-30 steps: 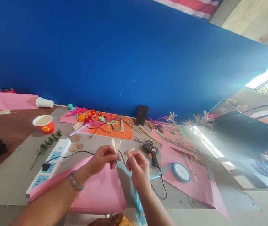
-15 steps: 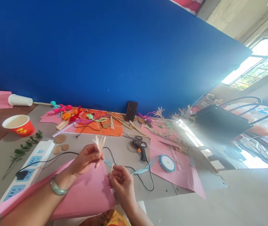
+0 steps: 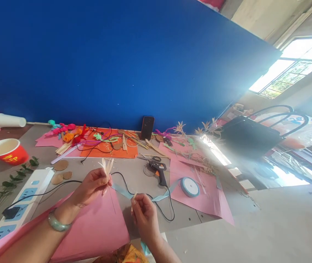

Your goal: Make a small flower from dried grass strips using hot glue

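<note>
My left hand (image 3: 92, 188), with a green bangle (image 3: 58, 221) at its wrist, pinches a small bundle of pale straw-like strips (image 3: 107, 167). The strips fan upward like petals, and a thin stem hangs below the fingers. Lower and to the right, my right hand (image 3: 145, 215) is closed on a narrow pale strip (image 3: 134, 196), mostly hidden by the fingers. Pink paper (image 3: 95, 226) lies under my left hand. Between the hands runs a light blue ribbon (image 3: 122, 190), leading toward its spool (image 3: 190, 187) on the right.
A black glue gun (image 3: 159, 171) lies beyond my right hand, its cord crossing to a white power strip (image 3: 42, 182). At left stand a red paper cup (image 3: 10, 153) and green leaves (image 3: 13, 180). A phone (image 3: 147, 128) leans on the blue panel (image 3: 117, 65).
My right hand has moved away from the left, widening the gap between them. The left hand still holds the pale bundle. The whole view has shifted slightly to the right.
</note>
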### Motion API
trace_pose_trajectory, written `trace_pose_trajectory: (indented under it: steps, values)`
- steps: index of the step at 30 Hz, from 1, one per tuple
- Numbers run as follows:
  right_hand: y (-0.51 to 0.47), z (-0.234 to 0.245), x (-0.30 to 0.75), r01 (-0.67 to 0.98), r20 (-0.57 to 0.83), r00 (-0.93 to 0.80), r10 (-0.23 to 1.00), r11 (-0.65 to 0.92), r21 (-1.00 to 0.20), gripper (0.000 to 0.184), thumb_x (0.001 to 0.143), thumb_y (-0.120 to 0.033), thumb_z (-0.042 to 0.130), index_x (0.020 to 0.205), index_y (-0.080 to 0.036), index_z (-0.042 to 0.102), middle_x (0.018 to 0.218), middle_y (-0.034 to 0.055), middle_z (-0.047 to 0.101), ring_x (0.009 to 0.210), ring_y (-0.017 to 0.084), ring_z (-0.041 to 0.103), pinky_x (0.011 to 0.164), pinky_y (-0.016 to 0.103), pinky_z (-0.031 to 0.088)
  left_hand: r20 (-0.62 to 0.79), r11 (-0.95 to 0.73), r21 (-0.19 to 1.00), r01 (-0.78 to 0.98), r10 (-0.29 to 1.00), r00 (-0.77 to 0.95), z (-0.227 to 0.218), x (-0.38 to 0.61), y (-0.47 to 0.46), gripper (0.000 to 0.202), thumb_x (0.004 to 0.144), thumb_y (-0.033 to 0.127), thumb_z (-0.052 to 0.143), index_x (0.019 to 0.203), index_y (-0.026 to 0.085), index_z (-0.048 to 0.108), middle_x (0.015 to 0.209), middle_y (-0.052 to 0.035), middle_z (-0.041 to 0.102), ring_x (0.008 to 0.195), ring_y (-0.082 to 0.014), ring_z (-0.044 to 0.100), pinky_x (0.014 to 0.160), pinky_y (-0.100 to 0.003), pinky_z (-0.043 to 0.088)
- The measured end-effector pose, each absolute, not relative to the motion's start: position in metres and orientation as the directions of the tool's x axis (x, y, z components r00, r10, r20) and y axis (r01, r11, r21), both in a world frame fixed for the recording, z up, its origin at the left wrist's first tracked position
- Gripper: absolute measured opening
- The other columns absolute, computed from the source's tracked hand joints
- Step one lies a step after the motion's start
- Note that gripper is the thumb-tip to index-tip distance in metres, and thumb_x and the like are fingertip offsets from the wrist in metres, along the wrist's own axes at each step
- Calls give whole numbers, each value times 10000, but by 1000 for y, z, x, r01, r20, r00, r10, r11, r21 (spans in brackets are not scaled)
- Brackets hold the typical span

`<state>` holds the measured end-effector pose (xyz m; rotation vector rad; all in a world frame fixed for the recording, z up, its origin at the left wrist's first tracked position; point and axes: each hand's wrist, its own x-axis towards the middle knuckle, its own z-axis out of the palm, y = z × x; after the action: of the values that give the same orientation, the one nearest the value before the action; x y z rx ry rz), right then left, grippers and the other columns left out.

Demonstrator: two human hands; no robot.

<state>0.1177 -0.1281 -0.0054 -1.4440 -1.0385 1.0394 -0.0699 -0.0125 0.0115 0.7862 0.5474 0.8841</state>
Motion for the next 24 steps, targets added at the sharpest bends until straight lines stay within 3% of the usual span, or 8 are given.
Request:
trace_pose_trajectory:
  steps: [3,7,10,13,17,19,24]
  values:
    - [-119,-5,135,321,35,279,960,-59,-945,242,866,-379,535,732,-181,579,522,-41,503,441,85,427,430,197,337,-103,400,789,-467,834,541,10,-70,-12,270,674,260,778,640,133,543,624,1,637,432,-57,503,413,-167,387]
    - [-101,-1,156,549,93,198,976,-32,-835,233,869,-327,511,931,-179,680,659,10,647,483,112,517,492,221,396,-96,408,781,-473,826,555,8,-69,-10,276,671,254,781,639,133,536,617,-1,644,417,-68,517,397,-173,386]
    - [-92,3,172,727,145,148,978,-8,-686,218,846,-299,522,929,-189,692,758,31,690,557,131,576,562,233,418,-91,409,777,-478,825,558,7,-68,-9,282,667,258,784,639,132,533,618,-1,645,411,-71,521,391,-176,387]
    - [-87,6,192,860,210,265,941,-132,-493,210,861,-331,494,852,-198,656,803,31,674,595,135,587,574,238,395,-87,406,780,-475,823,561,6,-69,-9,289,676,271,781,639,129,531,627,-1,645,403,-69,524,391,-176,385]
    - [-82,7,216,898,180,434,883,-406,-169,231,834,-393,560,972,-211,593,946,54,631,779,195,625,581,253,359,-71,405,777,-482,817,572,2,-71,-11,270,688,278,775,663,133,548,647,-1,649,407,-72,533,397,-179,388]
    - [-80,5,223,876,95,482,871,-475,-84,302,818,-391,589,1059,-213,549,1011,72,618,837,222,635,594,268,364,-66,407,776,-482,813,579,0,-71,-11,263,695,277,771,667,133,553,658,-2,651,412,-69,534,404,-179,393]
    - [-79,-4,228,855,-43,497,867,-497,-148,382,855,-363,536,1193,-220,430,1037,73,649,892,244,651,643,299,389,-72,411,772,-484,814,576,-3,-70,-10,268,693,280,774,671,140,546,655,0,650,419,-70,534,402,-175,394]
